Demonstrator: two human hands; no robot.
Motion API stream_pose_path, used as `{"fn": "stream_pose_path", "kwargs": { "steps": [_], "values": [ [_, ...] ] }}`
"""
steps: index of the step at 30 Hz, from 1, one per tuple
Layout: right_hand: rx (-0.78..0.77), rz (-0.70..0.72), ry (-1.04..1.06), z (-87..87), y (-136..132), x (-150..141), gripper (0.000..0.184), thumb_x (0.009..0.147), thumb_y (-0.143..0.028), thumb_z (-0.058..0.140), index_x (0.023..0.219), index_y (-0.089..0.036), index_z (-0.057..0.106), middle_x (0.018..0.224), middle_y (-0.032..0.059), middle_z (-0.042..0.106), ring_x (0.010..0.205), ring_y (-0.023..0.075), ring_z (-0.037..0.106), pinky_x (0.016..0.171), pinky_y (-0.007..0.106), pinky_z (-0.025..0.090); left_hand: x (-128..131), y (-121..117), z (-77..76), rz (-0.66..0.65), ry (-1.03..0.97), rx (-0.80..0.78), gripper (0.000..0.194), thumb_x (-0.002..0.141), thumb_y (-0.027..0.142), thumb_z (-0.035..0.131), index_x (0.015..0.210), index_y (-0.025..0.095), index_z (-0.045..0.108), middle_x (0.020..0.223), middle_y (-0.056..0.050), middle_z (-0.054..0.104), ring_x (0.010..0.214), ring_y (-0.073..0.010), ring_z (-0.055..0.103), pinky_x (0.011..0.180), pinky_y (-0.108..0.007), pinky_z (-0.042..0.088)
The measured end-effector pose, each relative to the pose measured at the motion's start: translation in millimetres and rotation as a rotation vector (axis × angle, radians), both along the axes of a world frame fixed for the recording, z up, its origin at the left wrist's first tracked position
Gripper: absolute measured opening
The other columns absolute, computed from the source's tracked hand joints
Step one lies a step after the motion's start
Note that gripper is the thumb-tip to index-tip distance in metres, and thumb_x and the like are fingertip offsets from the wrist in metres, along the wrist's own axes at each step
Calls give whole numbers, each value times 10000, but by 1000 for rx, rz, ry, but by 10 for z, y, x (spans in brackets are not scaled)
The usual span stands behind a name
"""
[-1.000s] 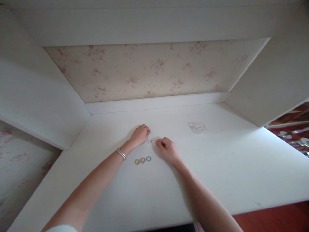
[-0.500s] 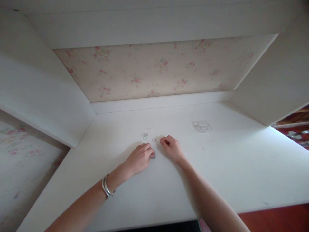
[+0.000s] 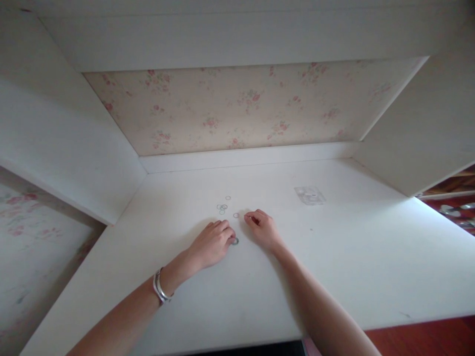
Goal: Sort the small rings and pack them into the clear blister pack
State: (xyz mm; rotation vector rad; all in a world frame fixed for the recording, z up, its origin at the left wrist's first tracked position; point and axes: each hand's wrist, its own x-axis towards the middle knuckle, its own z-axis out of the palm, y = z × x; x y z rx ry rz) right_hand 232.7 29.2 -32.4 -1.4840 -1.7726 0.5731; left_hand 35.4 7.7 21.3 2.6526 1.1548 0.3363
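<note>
My left hand [image 3: 213, 242] rests on the white desktop, its fingers curled and pinching a small dark ring [image 3: 236, 241], possibly a stack of them, at the fingertips. To the right, my right hand [image 3: 261, 227] is closed with thumb and forefinger together; whatever may be between them is too small to see. Just left of its fingertips lies a single thin ring [image 3: 236, 215], apart from the hand. Farther back, several thin rings [image 3: 221, 208] overlap in a cluster, with one lone ring [image 3: 228, 198] behind them.
A clear plastic box or bag [image 3: 310, 195] lies at the back right of the white desktop [image 3: 371, 247]. White panels stand on both sides, and a low ledge [image 3: 252, 156] runs along the papered wall. A dark object [image 3: 260, 349] shows at the front edge.
My left hand has shifted very slightly left, and a little more of the dark ring shows at its fingertips. My right hand has barely moved.
</note>
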Motion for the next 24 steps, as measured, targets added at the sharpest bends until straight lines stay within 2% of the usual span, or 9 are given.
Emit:
{"fn": "stream_pose_path", "kwargs": {
  "steps": [4, 8, 11, 15, 21, 24],
  "values": [
    [10, 63, -197, 27, -61, -47, 297, 890, -299, 435, 1130, -282, 611, 911, 25, 601, 686, 116, 557, 646, 230, 397, -135, 15, 44, 113, -198, -50, 191, 910, 252, 423, 866, 182, 595, 887, -47, 567, 856, -168, 533, 805, -300, 410],
    [3, 91, -429, 72, -105, -122, 357, 921, -307, 384, 1243, -353, 529, 971, 34, 581, 720, 133, 575, 650, 247, 393, -322, -15, -47, 271, -396, -138, 192, 898, 301, 441, 879, 186, 593, 857, -33, 566, 787, -149, 523, 748, -272, 416],
    [-7, 85, -464, 93, -113, -143, 323, 930, -339, 375, 1180, -347, 579, 964, 31, 574, 733, 131, 575, 648, 245, 387, -425, -45, -165, 353, -476, -211, 217, 883, 345, 460, 864, 184, 604, 774, -11, 540, 696, -134, 490, 678, -255, 402],
    [-43, 94, -404, 92, -106, -126, 273, 921, -350, 411, 977, -295, 672, 918, 11, 568, 723, 107, 567, 649, 225, 381, -485, -31, -285, 441, -579, -314, 238, 859, 372, 480, 867, 175, 613, 712, 3, 512, 651, -128, 465, 620, -239, 381],
    [-58, 98, -368, 68, -106, -135, 272, 917, -309, 413, 862, -241, 670, 872, 16, 552, 681, 103, 538, 606, 227, 359, -494, 2, -350, 467, -608, -355, 269, 847, 395, 477, 836, 165, 618, 660, 13, 496, 607, -119, 438, 585, -237, 350],
    [-37, 161, -234, 68, -140, -129, 254, 912, -313, 431, 868, -230, 667, 853, 21, 540, 669, 106, 522, 610, 229, 375, -498, 3, -369, 497, -613, -365, 292, 843, 414, 470, 846, 167, 625, 628, 22, 468, 585, -117, 421, 563, -235, 334]
  ]
}}
